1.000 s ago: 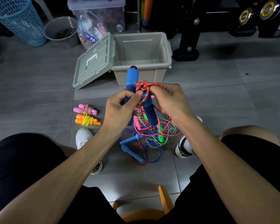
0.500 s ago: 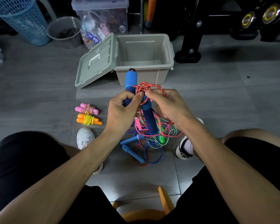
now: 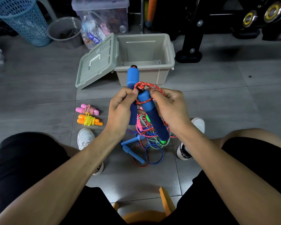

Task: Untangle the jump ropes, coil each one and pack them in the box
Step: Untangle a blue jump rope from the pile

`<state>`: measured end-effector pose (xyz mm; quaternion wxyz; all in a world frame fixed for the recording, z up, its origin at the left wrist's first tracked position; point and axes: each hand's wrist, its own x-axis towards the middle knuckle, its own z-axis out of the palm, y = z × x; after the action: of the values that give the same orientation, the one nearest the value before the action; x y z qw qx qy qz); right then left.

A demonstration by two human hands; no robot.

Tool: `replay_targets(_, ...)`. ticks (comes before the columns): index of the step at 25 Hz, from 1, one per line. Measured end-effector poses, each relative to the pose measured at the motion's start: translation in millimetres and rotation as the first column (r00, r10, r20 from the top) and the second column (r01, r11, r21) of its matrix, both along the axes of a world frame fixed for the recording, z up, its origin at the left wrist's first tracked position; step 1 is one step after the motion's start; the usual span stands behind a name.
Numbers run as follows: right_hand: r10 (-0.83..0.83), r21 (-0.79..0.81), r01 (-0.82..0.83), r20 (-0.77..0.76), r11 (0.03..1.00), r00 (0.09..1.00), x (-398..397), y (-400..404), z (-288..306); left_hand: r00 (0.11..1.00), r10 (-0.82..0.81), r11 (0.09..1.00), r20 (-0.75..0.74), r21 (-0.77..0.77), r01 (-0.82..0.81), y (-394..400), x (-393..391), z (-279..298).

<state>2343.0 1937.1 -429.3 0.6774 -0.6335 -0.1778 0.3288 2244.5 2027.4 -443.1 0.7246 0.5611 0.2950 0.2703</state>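
Note:
My left hand (image 3: 120,109) grips two blue foam handles (image 3: 150,109) held upright side by side. My right hand (image 3: 170,106) pinches the red speckled rope (image 3: 144,86), which loops around the top of the nearer handle. Below my hands a tangle of pink, green, blue and red ropes (image 3: 146,135) lies on the floor, with two slim blue handles (image 3: 131,150) in it. Two coiled ropes lie to the left: one with pink handles (image 3: 88,109), one with orange handles (image 3: 88,120). The beige box (image 3: 169,62) stands open beyond, its lid (image 3: 97,62) leaning on its left side.
A blue mesh basket (image 3: 23,18), a grey bucket (image 3: 63,31) and a clear bin (image 3: 102,18) stand at the back left. Black gym equipment (image 3: 193,38) stands at the back right. My white shoes (image 3: 85,138) flank the tangle; an orange stool edge (image 3: 144,215) is below.
The rope loop in my right hand has opened wider and now lies around the nearer handle's top. Both hands stay close together above the tangle.

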Motion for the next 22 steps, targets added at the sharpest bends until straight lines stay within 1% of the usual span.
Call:
replay_targets(1, -0.007, 0.051, 0.009, -0.032, 0.999, 0.999, -2, 0, 1, 1.000, 0.013, 0.999, 0.012, -0.043, -0.013, 0, 2, -1)
replay_targets(2, -0.016, 0.089, 0.018, -0.025, 0.996, 1.000, -2, -1, 2, 0.999, 0.036, 0.996, 0.010, -0.084, -0.035, 0, 4, -1)
replay_targets(3, -0.023, 0.108, 0.021, 0.013, 0.994, 1.000, -1, -2, 3, 0.998, 0.066, 0.990, -0.008, -0.125, -0.067, -1, 7, 0)
replay_targets(4, -0.024, 0.102, 0.018, 0.054, 0.995, 0.998, 0, -3, 5, 0.994, 0.099, 0.981, -0.043, -0.164, -0.105, -1, 11, 2)
replay_targets(6, -0.009, 0.041, 0.005, 0.118, 0.999, 0.993, 1, -2, 5, 0.983, 0.141, 0.948, -0.122, -0.269, -0.169, -3, 15, 6)
replay_targets(9, 0.028, -0.019, -0.026, 0.130, 0.999, 0.991, -1, 1, -1, 0.987, 0.089, 0.864, -0.133, -0.483, -0.143, -5, 14, 12)
replay_targets(11, 0.046, 0.001, -0.047, 0.106, 0.999, 0.993, -2, 0, 0, 0.988, -0.006, 0.813, -0.154, -0.577, -0.085, -3, 12, 12)
replay_targets(13, 0.074, 0.039, -0.078, 0.089, 0.996, 0.993, -1, -1, -1, 0.982, -0.091, 0.782, -0.166, -0.622, -0.033, 1, 11, 12)
replay_targets(15, 0.122, 0.074, -0.128, 0.083, 0.989, 0.989, 0, -1, -1, 0.987, -0.101, 0.754, -0.124, -0.657, -0.005, 4, 10, 10)
replay_targets(18, 0.190, 0.107, -0.204, 0.127, 0.973, 0.974, 2, -1, 0, 0.997, -0.061, 0.693, -0.044, -0.721, 0.011, 8, 9, 11)
replay_targets(20, 0.220, 0.134, -0.239, 0.138, 0.962, 0.966, 5, -1, 1, 0.999, -0.012, 0.642, -0.049, -0.766, -0.030, 11, 8, 10)
replay_targets(22, 0.237, 0.136, -0.260, 0.166, 0.956, 0.957, 8, 0, 2, 0.998, 0.026, 0.626, -0.060, -0.777, -0.063, 15, 8, 11)
